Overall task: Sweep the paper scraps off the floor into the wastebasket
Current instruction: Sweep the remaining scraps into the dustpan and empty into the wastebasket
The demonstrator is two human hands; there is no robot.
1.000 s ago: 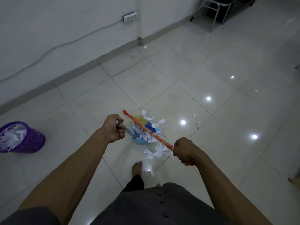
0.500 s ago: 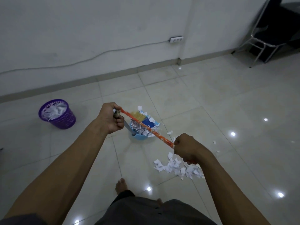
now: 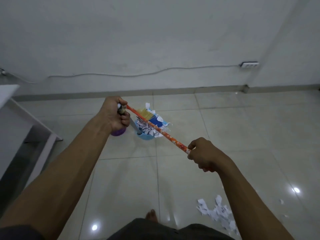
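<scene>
Orange noted on broom stick [image 3: 156, 128], clenched at near end in right hand [image 3: 204, 155], arm stretched forward; found left hand [image 3: 115, 115] fisted round handle of blue dustpan [image 3: 144, 136] heaped with paper scraps [image 3: 146, 126]. Observed purple wastebasket [image 3: 118, 132] partly hidden just behind left hand, white furniture [image 3: 8, 94] edging left, open floor [image 3: 242, 127] rightward, loose scraps [image 3: 218, 212] by right forearm.

Bare tiled floor [image 3: 242, 135] lay open ahead and to the right, as far as the wall [image 3: 155, 40]. On the left, a white table [image 3: 8, 94] and its leg closed off that side. The purple wastebasket [image 3: 119, 132] stood between the table and the dustpan [image 3: 146, 137], mostly hidden behind the left hand [image 3: 115, 115] that gripped the dustpan. The broom [image 3: 166, 134], gripped by the right hand [image 3: 204, 155], slanted across the dustpan. Paper scraps [image 3: 218, 213] littered the floor at lower right.
</scene>
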